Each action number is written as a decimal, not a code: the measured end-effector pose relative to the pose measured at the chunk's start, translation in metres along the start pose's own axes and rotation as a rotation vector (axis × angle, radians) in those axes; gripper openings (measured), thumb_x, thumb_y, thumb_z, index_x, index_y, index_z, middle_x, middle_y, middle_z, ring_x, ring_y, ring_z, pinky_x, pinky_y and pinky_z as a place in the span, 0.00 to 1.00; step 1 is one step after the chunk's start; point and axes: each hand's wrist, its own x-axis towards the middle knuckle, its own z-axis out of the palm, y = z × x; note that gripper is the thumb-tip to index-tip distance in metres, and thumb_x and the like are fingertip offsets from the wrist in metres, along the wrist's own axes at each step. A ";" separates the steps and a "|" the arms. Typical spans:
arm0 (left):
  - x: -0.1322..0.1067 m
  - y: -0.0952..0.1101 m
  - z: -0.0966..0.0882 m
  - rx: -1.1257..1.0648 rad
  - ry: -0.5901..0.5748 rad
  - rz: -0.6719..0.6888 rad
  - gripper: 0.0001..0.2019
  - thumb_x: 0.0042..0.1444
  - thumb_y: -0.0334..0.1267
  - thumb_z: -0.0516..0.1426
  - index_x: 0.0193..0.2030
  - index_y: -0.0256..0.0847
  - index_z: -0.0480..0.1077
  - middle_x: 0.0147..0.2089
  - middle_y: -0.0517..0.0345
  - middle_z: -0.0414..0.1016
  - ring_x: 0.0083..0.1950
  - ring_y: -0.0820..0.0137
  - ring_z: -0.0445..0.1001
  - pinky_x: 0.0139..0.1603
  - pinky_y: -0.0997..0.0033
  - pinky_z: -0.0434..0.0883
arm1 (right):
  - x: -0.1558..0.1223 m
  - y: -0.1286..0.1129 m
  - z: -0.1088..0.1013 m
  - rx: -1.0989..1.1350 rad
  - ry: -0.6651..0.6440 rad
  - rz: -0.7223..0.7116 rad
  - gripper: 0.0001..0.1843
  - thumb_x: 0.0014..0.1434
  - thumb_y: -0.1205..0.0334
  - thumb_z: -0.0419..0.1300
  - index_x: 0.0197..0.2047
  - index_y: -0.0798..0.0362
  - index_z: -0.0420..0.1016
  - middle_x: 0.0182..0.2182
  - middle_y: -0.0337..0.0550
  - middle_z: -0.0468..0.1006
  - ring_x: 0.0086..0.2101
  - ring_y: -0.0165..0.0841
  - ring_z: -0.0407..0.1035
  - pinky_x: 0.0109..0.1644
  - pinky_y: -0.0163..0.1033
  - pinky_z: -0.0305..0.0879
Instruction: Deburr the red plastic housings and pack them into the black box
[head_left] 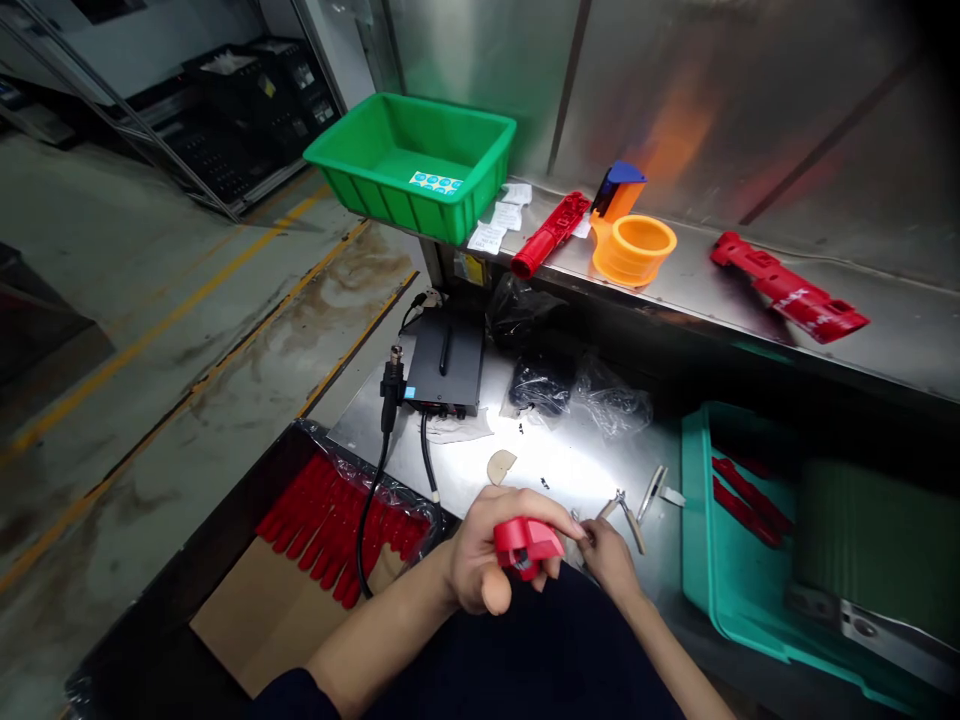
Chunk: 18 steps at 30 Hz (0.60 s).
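Left hand [474, 552]: closed around a red moulded plastic part [526, 548], fingers across its top, thumb below.
Right hand [609, 560]: narrow pinch, fingertips [589, 535] just beside the red part's right end; whether they hold anything is too small to tell.
Relation: the part lies in front of the body, its long axis running roughly left to right; the left hand carries it, and the right hand sits at its far end.
Nearby: small pliers [619, 508] and slim metal tweezers [652, 493] lie on the steel bench [544, 470], right of the hands, with a beige plastic scrap [501, 465] to the left.
Around: a black bench power unit [444, 360] with a corded black handpiece [391, 392]; glossy red parts in clear film [330, 525] on cardboard; a teal plastic bin [720, 520] holding red pieces.
Shelf: a green plastic crate [409, 165], an orange cup [634, 250] and a long red part [787, 287] on brushed steel.
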 end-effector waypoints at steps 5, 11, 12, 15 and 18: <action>-0.005 -0.005 -0.010 0.160 0.070 0.128 0.37 0.55 0.74 0.54 0.48 0.39 0.78 0.22 0.60 0.69 0.21 0.71 0.70 0.27 0.69 0.68 | -0.020 -0.038 -0.062 0.114 0.068 -0.147 0.17 0.68 0.49 0.58 0.41 0.55 0.76 0.34 0.45 0.79 0.31 0.36 0.73 0.39 0.43 0.71; 0.001 -0.007 -0.008 0.457 -0.038 0.306 0.37 0.58 0.73 0.50 0.49 0.38 0.74 0.24 0.60 0.70 0.21 0.70 0.70 0.25 0.70 0.68 | -0.080 -0.124 -0.156 0.277 0.140 -0.484 0.10 0.69 0.55 0.59 0.47 0.48 0.79 0.42 0.44 0.82 0.43 0.37 0.76 0.45 0.39 0.70; 0.002 -0.008 -0.007 0.504 -0.055 0.320 0.36 0.59 0.72 0.50 0.49 0.38 0.74 0.24 0.61 0.70 0.21 0.70 0.70 0.25 0.70 0.68 | -0.091 -0.139 -0.167 0.318 0.184 -0.588 0.07 0.69 0.59 0.60 0.47 0.47 0.79 0.42 0.43 0.82 0.42 0.36 0.76 0.44 0.37 0.69; 0.004 -0.012 -0.002 0.625 -0.091 0.358 0.31 0.61 0.70 0.50 0.47 0.40 0.72 0.24 0.62 0.69 0.21 0.69 0.70 0.24 0.69 0.67 | -0.116 -0.174 -0.187 0.433 0.190 -0.790 0.11 0.67 0.67 0.63 0.51 0.45 0.78 0.39 0.40 0.82 0.39 0.32 0.76 0.41 0.34 0.70; 0.003 -0.016 0.001 0.699 -0.124 0.407 0.26 0.65 0.64 0.51 0.46 0.41 0.70 0.24 0.62 0.69 0.21 0.69 0.71 0.23 0.69 0.67 | -0.127 -0.193 -0.191 0.579 0.064 -0.833 0.12 0.67 0.68 0.63 0.51 0.47 0.79 0.37 0.39 0.81 0.35 0.29 0.74 0.39 0.33 0.70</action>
